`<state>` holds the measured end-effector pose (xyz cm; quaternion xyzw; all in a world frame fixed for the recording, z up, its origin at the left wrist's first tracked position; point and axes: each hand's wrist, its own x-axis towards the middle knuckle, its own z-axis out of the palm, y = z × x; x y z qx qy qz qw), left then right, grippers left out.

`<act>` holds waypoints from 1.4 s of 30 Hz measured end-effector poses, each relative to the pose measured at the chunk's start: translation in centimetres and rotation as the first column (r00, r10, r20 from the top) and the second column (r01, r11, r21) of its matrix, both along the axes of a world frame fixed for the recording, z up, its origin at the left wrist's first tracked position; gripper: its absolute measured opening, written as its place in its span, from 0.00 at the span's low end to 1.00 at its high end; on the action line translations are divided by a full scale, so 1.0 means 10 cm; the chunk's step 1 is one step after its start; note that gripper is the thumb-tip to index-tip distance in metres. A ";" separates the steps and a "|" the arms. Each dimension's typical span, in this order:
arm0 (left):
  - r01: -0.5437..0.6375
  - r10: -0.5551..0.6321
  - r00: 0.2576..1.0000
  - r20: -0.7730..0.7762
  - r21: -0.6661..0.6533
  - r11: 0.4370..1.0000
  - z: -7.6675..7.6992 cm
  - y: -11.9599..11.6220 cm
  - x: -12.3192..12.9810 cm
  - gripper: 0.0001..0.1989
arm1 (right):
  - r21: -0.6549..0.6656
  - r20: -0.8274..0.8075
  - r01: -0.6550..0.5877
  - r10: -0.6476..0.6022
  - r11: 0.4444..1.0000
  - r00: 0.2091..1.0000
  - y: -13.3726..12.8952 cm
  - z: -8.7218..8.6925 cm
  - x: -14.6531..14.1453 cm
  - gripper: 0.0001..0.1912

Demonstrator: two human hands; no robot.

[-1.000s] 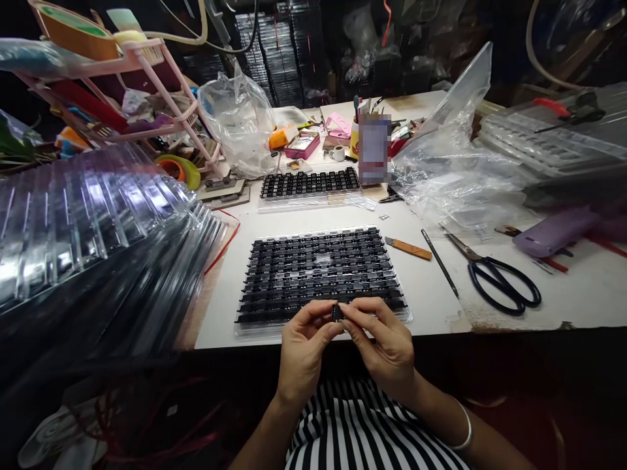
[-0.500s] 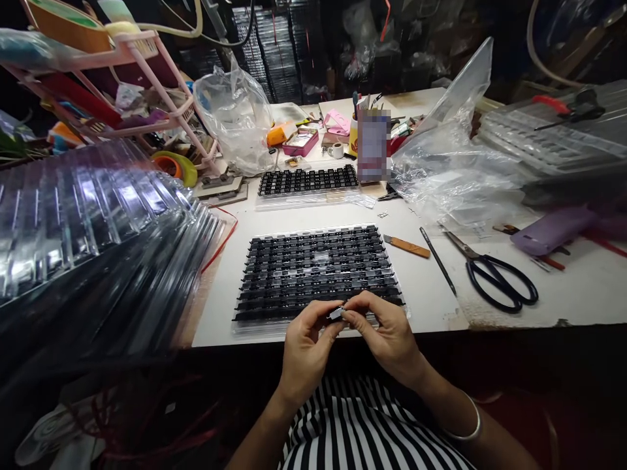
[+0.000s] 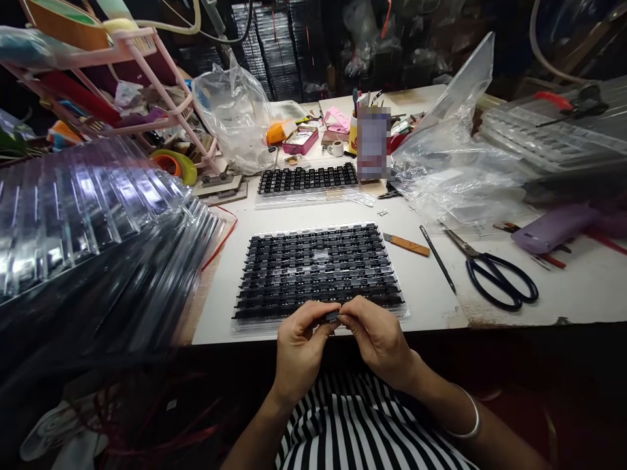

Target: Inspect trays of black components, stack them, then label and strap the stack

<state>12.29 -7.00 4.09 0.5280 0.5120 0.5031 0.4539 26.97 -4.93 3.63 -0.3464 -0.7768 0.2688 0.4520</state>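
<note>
Between my two hands is a small black plastic part (image 3: 332, 316) with a row of light marks or pins along one side. My left hand (image 3: 301, 339) pinches it between thumb and forefinger. My right hand (image 3: 377, 336) closes thumb and forefinger on its right end. Both hands are just over the table's front edge. Right behind them lies a clear plastic tray (image 3: 402, 307) filled with rows of similar black parts (image 3: 318, 267). The fingertips cover part of the piece.
A second tray of black parts (image 3: 308, 179) lies farther back. To the right are a wooden-handled knife (image 3: 406, 245), a black pencil (image 3: 437, 259) and black-handled scissors (image 3: 499, 281). Stacked clear trays (image 3: 88, 202) rise at left beside a pink rack (image 3: 161, 85). Plastic bags (image 3: 455, 176) stand behind.
The small part has turned between my fingers, from a pale grey face to a darker side. Both hands have shifted slightly left. The trays and tools stay put.
</note>
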 end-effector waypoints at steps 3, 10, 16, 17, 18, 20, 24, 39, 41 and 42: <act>-0.012 0.014 1.000 -0.028 0.053 0.999 0.00 0.00 0.01 0.08 | -0.003 -0.006 0.024 -0.024 1.000 1.000 -0.03 -0.01 -0.03 0.08; 0.051 -0.016 0.987 -0.160 0.217 0.975 -0.01 0.01 0.00 0.14 | -0.138 -0.042 0.013 -0.019 0.990 0.999 -0.06 -0.04 0.00 0.07; 0.208 -0.155 0.965 -0.210 0.256 0.944 0.00 0.03 -0.14 0.16 | -0.487 0.006 -0.065 0.078 0.871 0.997 -0.06 0.09 0.10 0.04; 0.233 -0.176 0.958 -0.227 0.259 0.937 0.00 0.02 -0.16 0.17 | -0.533 0.000 -0.096 0.114 0.841 0.993 -0.06 0.11 0.10 0.05; 0.255 -0.195 0.952 -0.237 0.259 0.932 0.00 0.01 -0.17 0.18 | -0.570 -0.013 -0.122 0.140 0.812 0.990 -0.06 0.13 0.10 0.07; 0.281 -0.222 0.945 -0.240 0.250 0.927 0.00 -0.01 -0.18 0.19 | -0.639 -0.050 -0.148 0.151 0.755 0.987 -0.06 0.14 0.08 0.12; 0.286 -0.227 0.944 -0.238 0.252 0.925 -0.05 -0.05 -0.17 0.18 | -0.721 -0.166 -0.187 0.095 0.667 0.981 -0.09 0.10 0.03 0.15; 0.284 -0.221 0.936 -0.272 0.219 0.934 -0.02 0.00 -0.28 0.20 | -0.408 0.083 -0.185 0.238 0.894 0.968 0.05 0.40 0.20 0.06; 0.201 -0.132 0.949 -0.286 0.228 0.953 -0.06 0.01 -0.40 0.22 | -0.317 0.122 -0.169 0.217 0.933 0.969 0.19 0.42 0.18 0.06; 0.127 -0.048 0.952 -0.303 0.248 0.960 -0.08 0.03 -0.49 0.22 | -0.277 0.152 -0.130 0.177 0.952 0.972 0.29 0.41 0.17 0.06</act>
